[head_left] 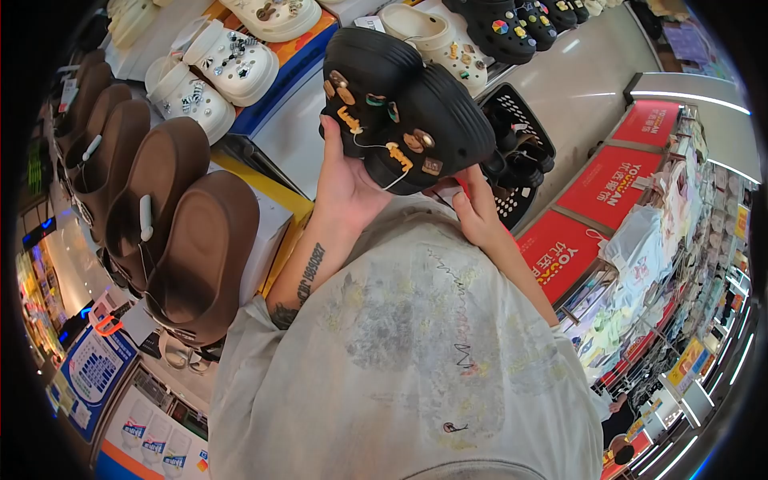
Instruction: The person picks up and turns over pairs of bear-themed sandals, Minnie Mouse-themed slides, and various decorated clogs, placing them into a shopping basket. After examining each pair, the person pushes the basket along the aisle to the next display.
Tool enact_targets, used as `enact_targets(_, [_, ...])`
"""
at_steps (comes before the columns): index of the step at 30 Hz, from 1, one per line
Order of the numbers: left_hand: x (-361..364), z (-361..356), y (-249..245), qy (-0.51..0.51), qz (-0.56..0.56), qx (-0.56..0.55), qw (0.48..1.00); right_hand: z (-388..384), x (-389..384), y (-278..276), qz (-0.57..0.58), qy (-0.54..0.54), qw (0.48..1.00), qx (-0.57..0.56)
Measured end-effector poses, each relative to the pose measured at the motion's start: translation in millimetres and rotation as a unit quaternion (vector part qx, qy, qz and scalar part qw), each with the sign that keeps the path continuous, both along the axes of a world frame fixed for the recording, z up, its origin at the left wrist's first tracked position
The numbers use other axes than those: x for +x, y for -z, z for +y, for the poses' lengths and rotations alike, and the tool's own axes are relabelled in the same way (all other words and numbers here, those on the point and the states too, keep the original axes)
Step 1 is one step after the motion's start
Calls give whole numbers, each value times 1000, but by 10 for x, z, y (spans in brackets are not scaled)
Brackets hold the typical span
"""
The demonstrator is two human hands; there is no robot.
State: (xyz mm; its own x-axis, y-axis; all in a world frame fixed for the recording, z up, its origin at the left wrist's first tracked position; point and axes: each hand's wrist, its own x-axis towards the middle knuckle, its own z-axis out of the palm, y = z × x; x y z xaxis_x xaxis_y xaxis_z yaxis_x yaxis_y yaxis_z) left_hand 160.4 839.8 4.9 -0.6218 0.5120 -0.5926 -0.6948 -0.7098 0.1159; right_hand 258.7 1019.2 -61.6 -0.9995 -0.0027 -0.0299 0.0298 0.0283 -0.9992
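A pair of black clogs [408, 120], joined by a thin white string, is held up in front of my chest. Orange, brown and green charms sit on their uppers. My left hand [348, 176] grips the pair from the near left side, thumb up along the edge. Closed at the right-hand clog's lower side is my right hand [474, 210]; its fingers are partly hidden behind the shoe. White clogs with charms [234, 62] stand on the display beyond my left hand.
Brown clogs [206, 248] line a shelf on the left. Cream clogs [440, 46] and black charm-covered clogs [500, 28] stand at the back. A black basket [524, 120] holding dark shoes is on the floor. Red display panels [596, 188] and hanging clothes [640, 256] line the right.
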Motion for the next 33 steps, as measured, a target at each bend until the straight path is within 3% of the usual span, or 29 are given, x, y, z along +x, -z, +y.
enact_targets(2, [-7, -14, -14, -5, -23, 16, 1000, 3, 21, 11, 16, 5, 1000, 13])
enact_targets(4, [-24, -31, -7, -26, -57, 41, 997, 41, 88, 33, 22, 14, 994, 107])
enact_targets(7, [-99, -87, 4, -68, -76, 65, 993, 45, -7, -115, 8, -8, 998, 60])
enact_targets(11, [-139, -133, -1, -180, -77, 88, 977, 8, -103, -219, 30, -38, 995, 92])
enact_targets(12, [-106, -248, 200, -142, -20, 236, 961, 9, -127, -244, 24, -43, 993, 106])
enact_targets(15, [-196, -222, 199, -234, -95, 164, 954, 16, -152, -331, 8, -62, 989, 131])
enact_targets(16, [-165, -214, 152, -237, -85, 203, 946, 27, -180, -346, 1, -69, 988, 140])
enact_targets(24, [-124, -163, 76, -243, -72, 240, 937, 92, -132, -321, -13, -48, 998, 29])
enact_targets(26, [-38, -119, 54, -222, -19, 275, 935, 104, -116, -271, 9, -51, 998, 23])
enact_targets(27, [11, -44, 4, -221, -15, 270, 937, 101, -105, -232, 25, -44, 999, -4])
enact_targets(28, [59, 66, -64, -176, 138, 143, 964, 94, -98, -206, 40, -36, 998, -31])
enact_targets(29, [89, 146, -132, -122, 285, 10, 951, 90, -91, -198, 43, -34, 998, -35])
enact_targets(30, [47, 194, -181, -142, 184, -30, 972, 85, -77, -195, 6, -17, 998, -62])
enact_targets(33, [96, 379, -214, -128, 206, -94, 965, 111, -49, -200, -42, 15, 994, -101])
